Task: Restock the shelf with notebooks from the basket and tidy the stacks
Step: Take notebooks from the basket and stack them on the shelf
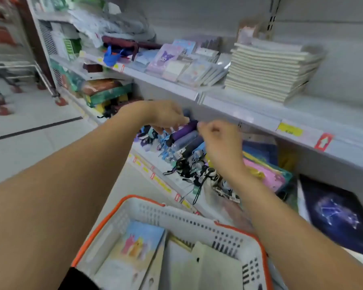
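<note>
- left hand (166, 117) and right hand (218, 139) curled over folded umbrellas (184, 137); grip unclear through blur
- notebooks (138, 248) in basket (122, 208) well below both hands

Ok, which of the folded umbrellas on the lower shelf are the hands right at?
The purple umbrella, topmost in the row; the left hand and right hand flank it, while the grey and dark ones lie below.

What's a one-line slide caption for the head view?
Both hands reach among folded umbrellas on the lower shelf, above a basket still holding notebooks.
</note>
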Demonstrator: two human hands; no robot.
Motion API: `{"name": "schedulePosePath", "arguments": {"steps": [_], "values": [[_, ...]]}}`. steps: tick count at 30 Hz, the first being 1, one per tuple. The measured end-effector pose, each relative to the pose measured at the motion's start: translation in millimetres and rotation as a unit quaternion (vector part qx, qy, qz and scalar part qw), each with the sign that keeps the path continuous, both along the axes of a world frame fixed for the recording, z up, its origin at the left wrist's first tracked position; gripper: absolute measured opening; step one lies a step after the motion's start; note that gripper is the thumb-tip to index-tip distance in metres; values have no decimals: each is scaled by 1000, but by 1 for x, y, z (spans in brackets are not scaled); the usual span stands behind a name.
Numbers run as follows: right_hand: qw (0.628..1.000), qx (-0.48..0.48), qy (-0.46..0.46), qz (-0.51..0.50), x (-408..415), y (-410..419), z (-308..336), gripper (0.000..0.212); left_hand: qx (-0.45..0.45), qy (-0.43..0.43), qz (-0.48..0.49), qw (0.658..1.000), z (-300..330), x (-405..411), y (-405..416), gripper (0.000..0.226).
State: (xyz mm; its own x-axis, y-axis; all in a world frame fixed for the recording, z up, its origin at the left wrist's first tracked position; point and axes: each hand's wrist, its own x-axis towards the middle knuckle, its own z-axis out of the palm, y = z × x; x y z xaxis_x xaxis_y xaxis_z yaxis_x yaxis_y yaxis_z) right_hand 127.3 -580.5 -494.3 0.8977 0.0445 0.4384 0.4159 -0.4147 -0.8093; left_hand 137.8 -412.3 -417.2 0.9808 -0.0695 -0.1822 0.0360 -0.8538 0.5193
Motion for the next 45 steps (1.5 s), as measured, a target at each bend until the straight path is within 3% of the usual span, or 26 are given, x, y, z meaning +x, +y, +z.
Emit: {"name": "schedulePosePath", "arguments": {"steps": [1, 3, 6, 14, 21, 24, 28, 31, 32, 34, 35, 37, 40, 42, 45], "values": [[986, -42, 145, 64, -22, 20, -50, 45, 78, 43, -19, 996, -14, -16, 9, 36], [917, -102, 367, 120, -61, 45, -141, 47, 176, 148, -44, 972, -39, -51, 27, 36], [852, -111, 500, 109, -106, 61, -222, 41, 202, 279, -8, 939, -61, -104, 55, 36], [847, -195, 492, 53, -134, 90, -286, 67, 99, 242, 17, 965, -72, -153, 71, 38], [826, -147, 541, 50, -119, 86, -280, 44, 180, 236, 7, 955, -74, -139, 81, 43], [819, -42, 566, 83, -110, 71, -278, 42, 150, 223, 9, 963, -75, -133, 80, 44], [826, 156, 506, 194, -102, 43, -225, 20, 163, 249, 36, 954, -80, -128, 85, 66], [805, 286, 451, 259, -103, 42, -181, 31, 151, 262, 71, 951, -84, -131, 93, 87], [789, 322, 444, 277, -104, 49, -169, 30, 123, 261, 77, 954, -84, -132, 96, 87], [766, 366, 447, 283, -104, 63, -160, 20, 38, 242, 86, 966, -83, -133, 99, 67], [765, 360, 460, 272, -103, 69, -160, 18, 10, 225, 87, 971, -81, -133, 100, 53], [786, 291, 510, 194, -102, 76, -177, 42, 33, 177, 86, 980, -79, -128, 101, 40], [841, 10, 539, 44, -107, 82, -231, 63, 140, 152, 69, 976, -77, -125, 102, 40], [839, -118, 530, 43, -117, 86, -257, 60, 149, 168, 63, 972, -79, -126, 103, 39], [847, -219, 482, 50, -125, 95, -283, 62, 143, 174, 61, 972, -80, -127, 106, 34]]}}
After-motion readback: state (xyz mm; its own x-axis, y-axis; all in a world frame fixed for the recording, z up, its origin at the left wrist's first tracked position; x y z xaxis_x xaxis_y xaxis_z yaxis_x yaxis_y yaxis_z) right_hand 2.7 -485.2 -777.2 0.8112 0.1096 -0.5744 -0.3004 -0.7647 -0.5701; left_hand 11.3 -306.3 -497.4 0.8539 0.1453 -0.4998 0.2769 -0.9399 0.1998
